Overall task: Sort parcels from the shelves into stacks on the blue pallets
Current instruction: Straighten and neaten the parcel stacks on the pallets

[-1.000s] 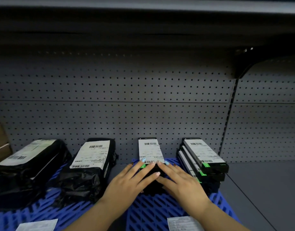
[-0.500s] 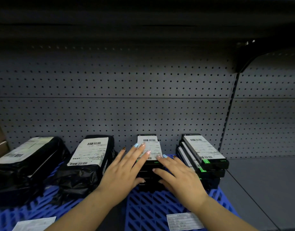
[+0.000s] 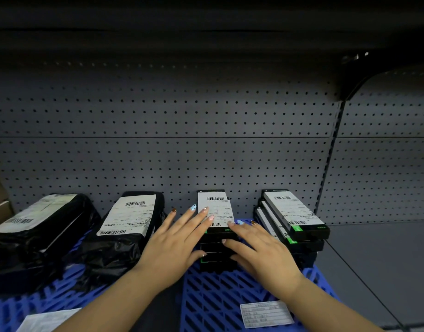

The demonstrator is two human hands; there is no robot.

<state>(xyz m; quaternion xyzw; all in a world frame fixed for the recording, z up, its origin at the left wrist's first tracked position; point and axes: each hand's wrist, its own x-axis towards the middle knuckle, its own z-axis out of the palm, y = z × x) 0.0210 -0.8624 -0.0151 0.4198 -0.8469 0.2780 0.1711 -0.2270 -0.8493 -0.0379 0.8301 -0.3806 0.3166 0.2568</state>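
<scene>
Parcels (image 3: 215, 212) in flat black boxes stood stacked at lower centre of the frame on the blue pallet (image 3: 220, 295). Left hand (image 3: 175, 245) and right hand (image 3: 261, 250) lay against the stack from either side, fingers (image 3: 196, 219) straight and spread, pinching nothing. An uneven push would likely skew this narrow stack, or nudge the fanned stack (image 3: 294, 212) just to its right.
</scene>
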